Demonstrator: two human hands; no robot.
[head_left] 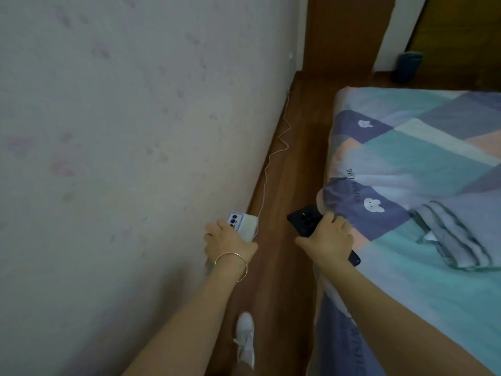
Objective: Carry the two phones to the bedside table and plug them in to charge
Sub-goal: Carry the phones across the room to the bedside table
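Two bare forearms reach forward and down over a narrow strip of wooden floor between a pale wall and a bed. Left hand (thin bangle at the wrist) is curled around a white phone, camera end pointing away, long axis running forward. Right hand wraps a black phone, tilted up-left, its far end just beside the patchwork quilt's edge. A white cable trails along the skirting. A white shoe steps below
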